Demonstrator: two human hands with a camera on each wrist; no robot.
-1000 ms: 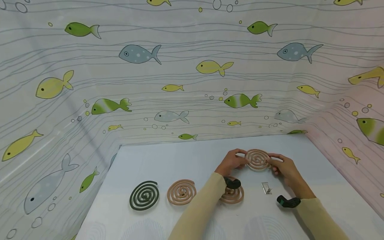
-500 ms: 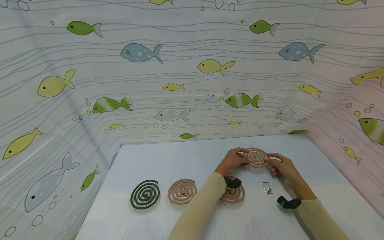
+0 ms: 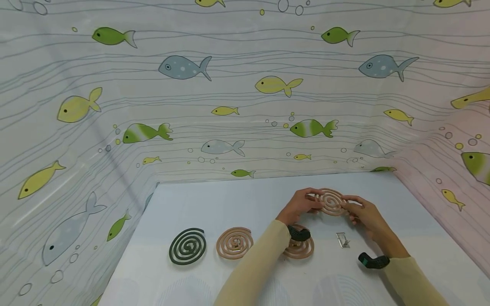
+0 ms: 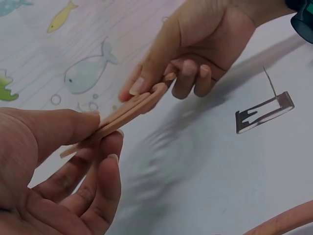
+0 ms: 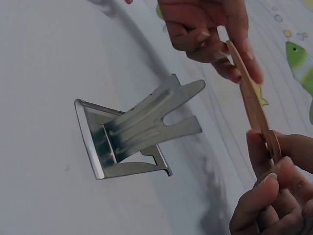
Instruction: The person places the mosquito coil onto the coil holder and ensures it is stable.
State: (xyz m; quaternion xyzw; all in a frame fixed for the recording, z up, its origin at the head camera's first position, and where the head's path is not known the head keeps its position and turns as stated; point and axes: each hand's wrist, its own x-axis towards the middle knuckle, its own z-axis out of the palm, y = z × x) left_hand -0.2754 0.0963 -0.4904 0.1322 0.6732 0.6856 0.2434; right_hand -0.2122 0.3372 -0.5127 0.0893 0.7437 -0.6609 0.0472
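A brown mosquito coil is held up above the far right part of the table between both hands. My left hand pinches its left edge between thumb and fingers. My right hand pinches the opposite edge. The left wrist view shows the coil nearly edge-on, its spiral strands slightly apart in height. Below the hands, a small metal coil stand lies on the table, its forked tongue bent upward in the right wrist view.
Another brown coil lies partly hidden under the left forearm. Further left are a brown coil and a dark green coil, with metal pieces visible at the brown coils' centres. Fish-patterned sheeting walls the white table.
The view shifts slightly, moving everything a little to the right. Both hands keep their grip on the coil, whose tilt changes a little.
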